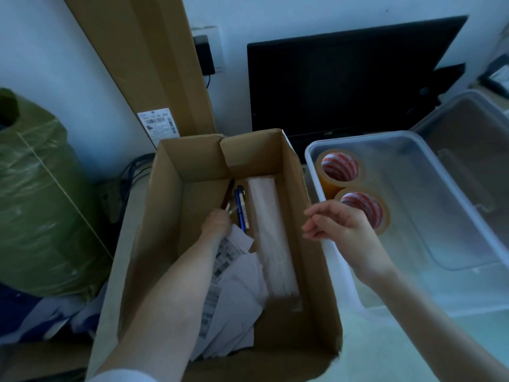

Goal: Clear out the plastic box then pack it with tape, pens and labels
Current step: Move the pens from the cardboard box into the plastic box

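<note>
The left hand (217,220) is deep in the cardboard box (176,205), fingers curled around 1 dark pen (228,195) at its near end. Just right of that hand lie 2 blue pens (241,208), and beyond them a long white wrapped pack (271,230) runs along the box's right wall. Under and behind the left wrist sits a loose heap of printed labels (228,260).

The right hand (337,224) hovers over the near-left rim of the clear plastic box (311,158), fingers loosely curled and holding nothing. Just beyond it, inside the plastic box, stand 2 rolls of tan tape (340,168), touching each other; the rest of that box looks bare. Its clear lid (468,128) leans farther right.

Judged from this, clearing looks done and the tape is packed; the pens are the step in hand. The next move calls for lifting the gripped pen over the cardboard wall into the plastic box, then the blue pens and labels.
</note>
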Demonstrator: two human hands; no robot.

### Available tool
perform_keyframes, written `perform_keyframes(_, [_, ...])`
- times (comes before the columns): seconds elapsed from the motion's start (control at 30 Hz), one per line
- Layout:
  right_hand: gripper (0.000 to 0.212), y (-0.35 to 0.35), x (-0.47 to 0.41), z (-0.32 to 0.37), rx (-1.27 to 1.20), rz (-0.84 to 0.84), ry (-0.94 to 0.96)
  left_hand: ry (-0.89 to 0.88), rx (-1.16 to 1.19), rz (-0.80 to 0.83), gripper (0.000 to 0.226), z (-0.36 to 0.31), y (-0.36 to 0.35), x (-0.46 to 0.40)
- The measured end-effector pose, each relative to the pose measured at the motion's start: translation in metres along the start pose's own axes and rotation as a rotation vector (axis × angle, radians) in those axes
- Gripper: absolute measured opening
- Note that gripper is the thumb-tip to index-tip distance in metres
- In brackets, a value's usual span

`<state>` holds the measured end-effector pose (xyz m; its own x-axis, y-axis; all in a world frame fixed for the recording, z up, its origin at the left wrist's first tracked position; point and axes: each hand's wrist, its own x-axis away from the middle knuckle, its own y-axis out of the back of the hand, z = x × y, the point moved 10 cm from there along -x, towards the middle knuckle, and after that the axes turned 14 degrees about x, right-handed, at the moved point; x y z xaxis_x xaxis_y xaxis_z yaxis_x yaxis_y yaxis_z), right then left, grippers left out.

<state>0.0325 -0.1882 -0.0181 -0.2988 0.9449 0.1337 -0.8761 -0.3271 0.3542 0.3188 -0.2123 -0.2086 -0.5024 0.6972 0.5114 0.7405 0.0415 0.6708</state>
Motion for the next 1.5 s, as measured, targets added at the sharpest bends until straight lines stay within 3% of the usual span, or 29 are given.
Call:
perform_keyframes(0.17, [0.024, -0.003, -0.002, 0.003, -0.001, 0.019, 0.016, -0.052, 0.05, -0.082, 0.023, 0.0, 0.022, 0.007])
perform_keyframes(0.37, [0.023, -0.004, -0.006, 0.008, -0.056, 0.043, 0.047, -0.439, -0.009, -0.144, 0.011, -0.045, 0.07, 0.06])
perform_keyframes(0.47, [0.021, 0.003, -0.008, 0.01, -0.112, 0.04, 0.051, -0.533, 0.114, -0.088, 0.017, -0.069, 0.086, 0.108])
perform_keyframes(0.63, [0.014, 0.01, -0.01, 0.008, -0.286, 0.097, 0.008, -0.566, 0.431, 0.334, 0.018, -0.095, 0.054, 0.203])
perform_keyframes(0.8, [0.016, 0.002, 0.005, 0.012, -0.19, 0.241, 0.06, -0.504, 0.501, 0.54, 0.02, -0.107, -0.001, 0.256])
perform_keyframes(0.87, [0.008, 0.006, 0.014, 0.01, -0.251, 0.294, 0.073, -0.486, 0.524, 0.571, 0.014, -0.118, -0.021, 0.274])
perform_keyframes(0.97, [0.02, 0.024, 0.02, 0.002, -0.298, 0.252, 0.064, -0.484, 0.592, 0.57, 0.017, -0.132, -0.039, 0.289])
perform_keyframes(1.1, [0.015, 0.064, 0.017, -0.006, -0.367, 0.114, 0.086, -0.439, 0.672, 0.577, 0.024, -0.138, -0.056, 0.297])
perform_keyframes(1.23, [0.023, 0.127, -0.007, -0.024, -0.398, -0.068, 0.035, -0.387, 0.678, 0.494, 0.029, -0.136, -0.063, 0.291])
perform_keyframes(1.37, [0.025, 0.178, -0.05, -0.049, -0.065, -0.19, -0.092, -0.222, 0.933, 0.471, 0.027, -0.135, -0.065, 0.273])
perform_keyframes(1.5, [0.026, 0.17, -0.092, -0.083, 0.45, -0.022, -0.179, -0.132, 1.126, 0.44, 0.031, -0.141, -0.065, 0.259])
